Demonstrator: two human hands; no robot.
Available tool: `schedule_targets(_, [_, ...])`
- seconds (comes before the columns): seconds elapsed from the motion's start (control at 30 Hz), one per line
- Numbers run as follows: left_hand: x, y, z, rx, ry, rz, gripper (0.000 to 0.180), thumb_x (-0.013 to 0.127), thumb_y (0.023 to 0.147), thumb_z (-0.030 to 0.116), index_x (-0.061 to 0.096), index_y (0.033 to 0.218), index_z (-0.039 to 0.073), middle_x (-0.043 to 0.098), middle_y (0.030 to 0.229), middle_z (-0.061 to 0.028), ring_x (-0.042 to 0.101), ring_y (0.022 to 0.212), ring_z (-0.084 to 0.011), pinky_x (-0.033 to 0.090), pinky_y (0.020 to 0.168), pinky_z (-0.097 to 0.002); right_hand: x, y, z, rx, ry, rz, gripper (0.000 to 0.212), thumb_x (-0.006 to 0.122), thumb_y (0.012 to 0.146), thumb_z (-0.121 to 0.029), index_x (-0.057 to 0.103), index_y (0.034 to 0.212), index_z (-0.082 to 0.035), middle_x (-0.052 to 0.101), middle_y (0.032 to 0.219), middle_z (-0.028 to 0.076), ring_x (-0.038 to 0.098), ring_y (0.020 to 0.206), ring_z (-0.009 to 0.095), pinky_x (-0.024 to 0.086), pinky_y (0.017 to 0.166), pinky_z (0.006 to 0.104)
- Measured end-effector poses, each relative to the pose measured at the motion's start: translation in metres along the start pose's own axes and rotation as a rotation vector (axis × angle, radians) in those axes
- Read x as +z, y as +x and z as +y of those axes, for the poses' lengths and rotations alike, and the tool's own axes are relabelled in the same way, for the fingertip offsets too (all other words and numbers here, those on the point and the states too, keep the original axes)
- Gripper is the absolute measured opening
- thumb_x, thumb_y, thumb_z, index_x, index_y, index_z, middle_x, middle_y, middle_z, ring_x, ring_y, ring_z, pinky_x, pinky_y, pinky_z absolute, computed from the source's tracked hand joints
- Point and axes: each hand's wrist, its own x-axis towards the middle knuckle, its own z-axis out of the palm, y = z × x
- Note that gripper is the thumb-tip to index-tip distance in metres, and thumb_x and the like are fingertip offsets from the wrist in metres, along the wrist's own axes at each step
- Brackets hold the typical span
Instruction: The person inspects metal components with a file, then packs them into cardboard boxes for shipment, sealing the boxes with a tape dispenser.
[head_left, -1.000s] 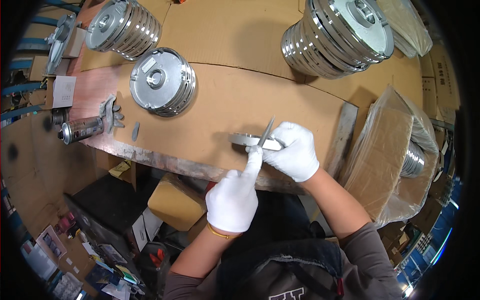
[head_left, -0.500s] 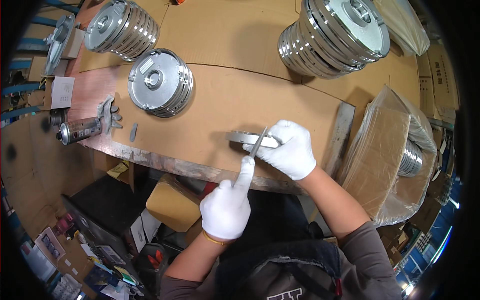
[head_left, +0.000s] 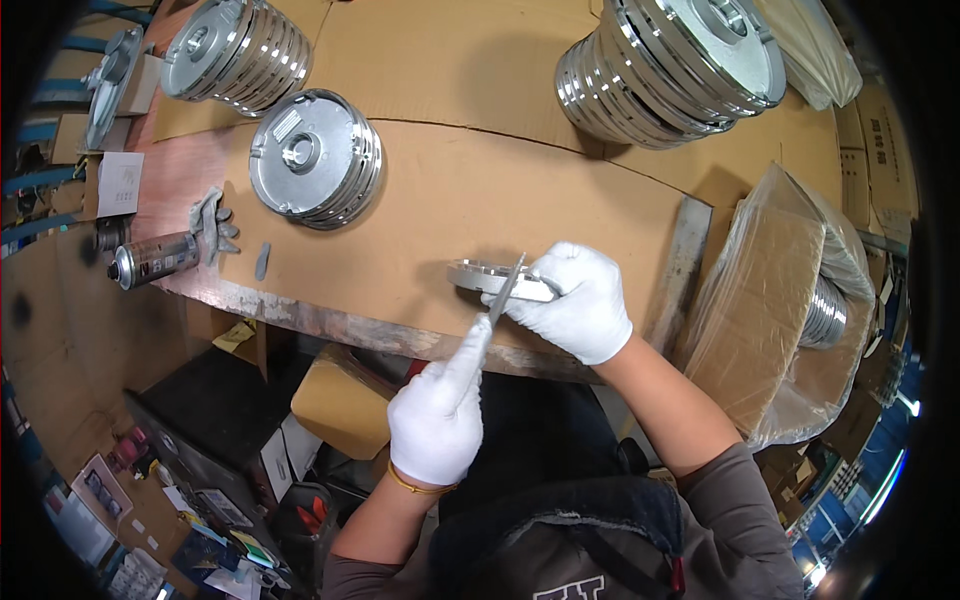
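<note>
My right hand, in a white glove, grips the right end of a round silver metal disc, held edge-on above the cardboard-covered bench. In my left hand, also gloved, is a slim grey file; the index finger stretches along it and the other fingers curl around its hidden handle. The file crosses the disc's near edge at a slant, with its tip pointing up and away. Glove and file partly cover the disc.
Silver disc stacks stand at the centre left, far left and far right. On the left lie a spray can, a grey glove and a small grey strip. A plastic-lined carton sits at right, beside a metal bar.
My left hand has drawn back slightly down and to the left, taking the file with it. The disc has tilted a little, showing more of its upper face; my right hand keeps its grip.
</note>
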Motion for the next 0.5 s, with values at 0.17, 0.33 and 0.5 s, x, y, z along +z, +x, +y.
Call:
schedule_targets(0.17, [0.006, 0.008, 0.004, 0.117, 0.197, 0.077, 0.051, 0.049, 0.074, -0.011, 0.060, 0.121, 0.005, 0.053, 0.067, -0.0076, 0.051, 0.056, -0.0160, 0.044, 0.056, -0.0238, 0.002, 0.001, -0.008, 0.054, -0.048, -0.051, 0.022, 0.069, 0.064, -0.026, 0.055, 0.054, -0.012, 0.051, 0.056, 0.007, 0.054, 0.054, 0.025, 0.046, 0.051, 0.0351])
schedule_targets(0.33, [0.007, 0.009, 0.012, 0.128, 0.504, 0.074, 0.059, 0.056, 0.069, -0.006, 0.058, 0.125, 0.013, 0.049, 0.062, -0.0108, 0.052, 0.055, -0.0284, 0.045, 0.054, -0.0362, 0.000, 0.004, -0.002, 0.085, -0.066, -0.064, 0.022, 0.068, 0.063, -0.027, 0.056, 0.055, -0.012, 0.051, 0.056, 0.007, 0.054, 0.054, 0.026, 0.046, 0.052, 0.0355])
schedule_targets(0.5, [0.002, 0.025, 0.002, 0.191, 0.437, 0.125, 0.057, 0.055, 0.071, -0.004, 0.058, 0.125, 0.015, 0.046, 0.061, -0.0097, 0.051, 0.053, -0.0264, 0.045, 0.053, -0.0349, -0.005, 0.007, -0.003, 0.059, -0.091, -0.135, 0.027, 0.071, 0.064, -0.034, 0.059, 0.056, -0.012, 0.052, 0.056, 0.007, 0.054, 0.054, 0.025, 0.046, 0.052, 0.0348])
